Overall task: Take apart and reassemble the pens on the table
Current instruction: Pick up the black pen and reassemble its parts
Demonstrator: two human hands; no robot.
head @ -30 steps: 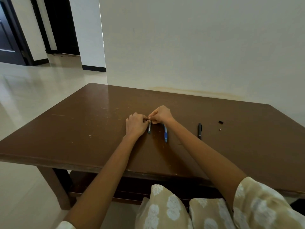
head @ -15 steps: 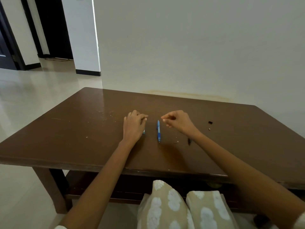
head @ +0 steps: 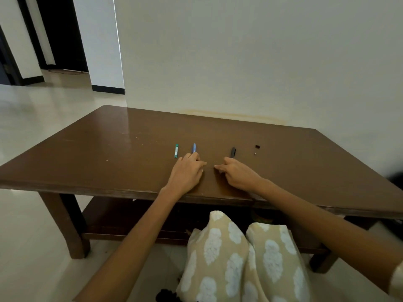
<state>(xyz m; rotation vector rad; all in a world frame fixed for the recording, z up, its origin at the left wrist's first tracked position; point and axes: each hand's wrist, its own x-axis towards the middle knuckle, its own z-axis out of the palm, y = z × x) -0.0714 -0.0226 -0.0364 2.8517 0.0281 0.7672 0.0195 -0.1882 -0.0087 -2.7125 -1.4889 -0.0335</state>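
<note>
A short green and white pen piece (head: 176,150) lies alone on the brown table (head: 109,149). Just to its right is a blue pen (head: 194,147), whose near end is hidden under my left hand (head: 187,173). That hand lies flat on the table with the fingers stretched out. A black pen (head: 233,152) lies further right, its near end behind my right hand (head: 238,175). The right hand's fingers are curled, and their tips touch a thin dark sliver (head: 211,167) on the table between both hands. Whether they pinch it is unclear.
A small black part (head: 257,146) and a tiny pale part (head: 255,153) lie right of the black pen. The table's far edge meets a cream wall. A lower shelf (head: 130,216) runs under the top, and my knees in patterned cloth (head: 235,253) sit before it.
Both hands have drawn back toward me. My left hand has come off the green and white piece, which now lies uncovered. My right hand moved left, close to the left hand's fingertips.
</note>
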